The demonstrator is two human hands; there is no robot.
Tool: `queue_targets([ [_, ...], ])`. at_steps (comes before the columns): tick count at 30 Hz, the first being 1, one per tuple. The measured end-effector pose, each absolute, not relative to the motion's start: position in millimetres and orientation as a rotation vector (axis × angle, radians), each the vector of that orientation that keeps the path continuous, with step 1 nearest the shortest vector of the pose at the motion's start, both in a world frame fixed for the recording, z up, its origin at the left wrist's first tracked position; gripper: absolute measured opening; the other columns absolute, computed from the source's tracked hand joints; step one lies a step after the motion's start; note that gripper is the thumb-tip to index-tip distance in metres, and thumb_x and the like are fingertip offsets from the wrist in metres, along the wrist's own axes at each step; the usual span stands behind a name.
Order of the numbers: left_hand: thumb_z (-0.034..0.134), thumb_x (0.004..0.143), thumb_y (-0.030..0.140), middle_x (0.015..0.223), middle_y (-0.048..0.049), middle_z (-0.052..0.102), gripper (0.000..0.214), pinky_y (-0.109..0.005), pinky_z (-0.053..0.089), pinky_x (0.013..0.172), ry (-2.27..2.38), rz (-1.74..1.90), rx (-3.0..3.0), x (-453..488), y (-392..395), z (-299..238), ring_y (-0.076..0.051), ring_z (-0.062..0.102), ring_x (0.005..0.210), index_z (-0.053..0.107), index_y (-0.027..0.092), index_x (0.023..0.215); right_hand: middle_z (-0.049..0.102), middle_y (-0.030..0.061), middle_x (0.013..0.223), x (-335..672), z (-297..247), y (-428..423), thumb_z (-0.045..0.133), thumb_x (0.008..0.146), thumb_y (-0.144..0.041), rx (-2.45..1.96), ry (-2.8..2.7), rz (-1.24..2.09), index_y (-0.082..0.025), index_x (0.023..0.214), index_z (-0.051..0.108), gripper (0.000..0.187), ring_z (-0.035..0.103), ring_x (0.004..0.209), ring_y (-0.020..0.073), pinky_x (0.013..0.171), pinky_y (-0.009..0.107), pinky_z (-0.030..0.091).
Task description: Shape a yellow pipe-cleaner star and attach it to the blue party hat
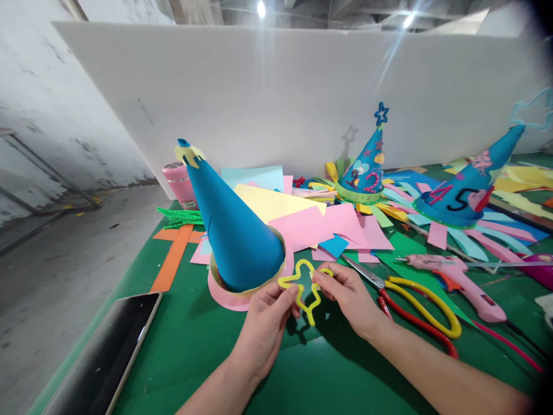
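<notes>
You held the yellow pipe-cleaner star (pixel 302 286) just below the centre of the frame, above the green worktop (pixel 190 346) and just in front of the blue cone hat (pixel 235 230). Your left hand (pixel 268 320) pinched its left arm in a closed grip, and your right hand (pixel 348 297) had its grip shut on the upper right arm. An uneven pull or twist between the two pinches could have bent the soft star out of shape, and the scissors (pixel 425 308) lay near your right wrist, easy to knock. Your fingertips (pixel 318 278) hid whether the star's loop was joined.
</notes>
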State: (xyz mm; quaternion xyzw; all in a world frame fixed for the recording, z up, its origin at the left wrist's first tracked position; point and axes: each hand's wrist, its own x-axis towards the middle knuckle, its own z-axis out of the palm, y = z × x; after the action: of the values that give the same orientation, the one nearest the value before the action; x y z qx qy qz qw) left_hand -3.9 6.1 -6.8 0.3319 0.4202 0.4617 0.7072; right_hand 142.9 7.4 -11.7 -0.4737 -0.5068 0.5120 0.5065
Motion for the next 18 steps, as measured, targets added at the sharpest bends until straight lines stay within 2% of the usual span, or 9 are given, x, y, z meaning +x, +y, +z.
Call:
queue_targets([
  [10,0.067,0.068,0.023,0.055,0.0013,0.056,0.011,-0.018,0.036,0.051,0.917,1.034,0.729,-3.6,6.5,-6.7,-0.007,0.045,0.050,0.066,0.013,0.064,0.030,-0.0056,0.054,143.2,-12.6,7.6,0.052,0.079,-0.033,-1.144,-1.216,1.250,-0.018,0.058,0.043,0.027,0.025,0.050,0.0084,0.045,0.023,0.019],
  [18,0.065,0.069,0.023,0.057,-0.0001,0.057,0.011,-0.019,0.038,0.052,0.899,1.028,0.717,-4.3,6.9,-8.7,-0.007,0.046,0.052,0.066,0.012,0.069,0.031,-0.0057,0.054,142.8,-11.4,8.0,0.052,0.079,-0.034,-1.143,-1.218,1.242,-0.018,0.057,0.044,0.028,0.027,0.050,0.0088,0.046,0.023,0.021],
])
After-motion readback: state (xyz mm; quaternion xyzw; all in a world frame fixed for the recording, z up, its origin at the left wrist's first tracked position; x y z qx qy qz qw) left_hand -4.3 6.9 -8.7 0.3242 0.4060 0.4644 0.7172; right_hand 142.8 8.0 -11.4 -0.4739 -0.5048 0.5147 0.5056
